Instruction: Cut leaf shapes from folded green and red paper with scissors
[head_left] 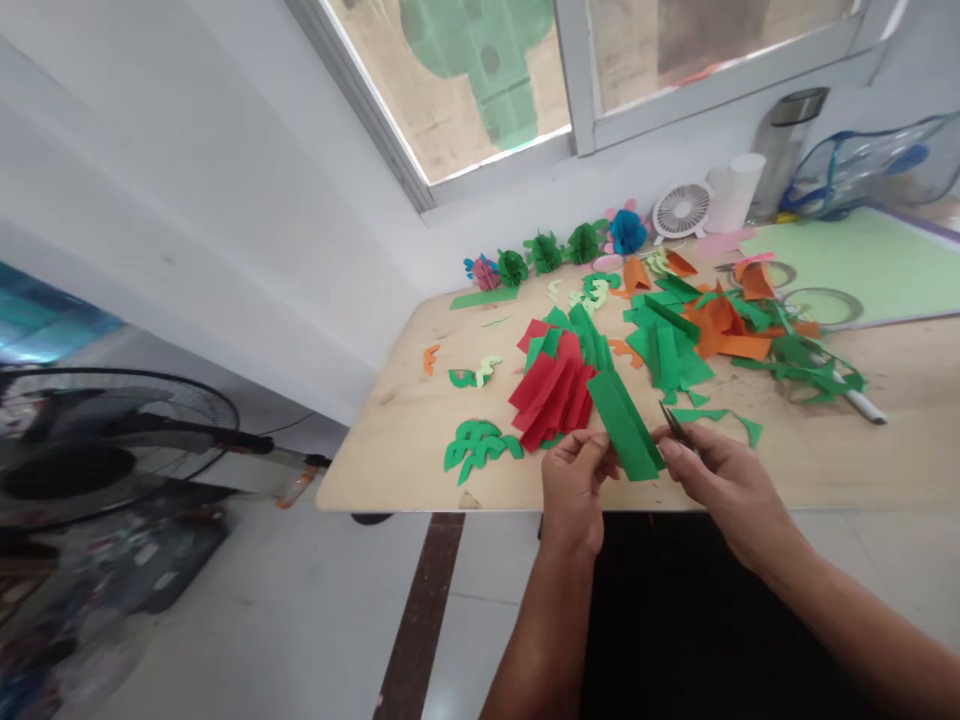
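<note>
1. Well, a folded green paper strip is up in the hands, slanting just above the front edge of the table.
2. I see the left hand pinching its lower left side between thumb and fingers.
3. The right hand grips dark, pointed scissors by the strip's right edge; whether its fingertips also touch the paper, I cannot tell.
4. Just behind the left hand fans a stack of folded red paper.
5. Toward the front left corner lie green curved cutouts; an orange cutout sits near the left edge.
6. Along the back edge I spot green paper flowers and a small white fan, with a pale green sheet toward the back right.
</note>
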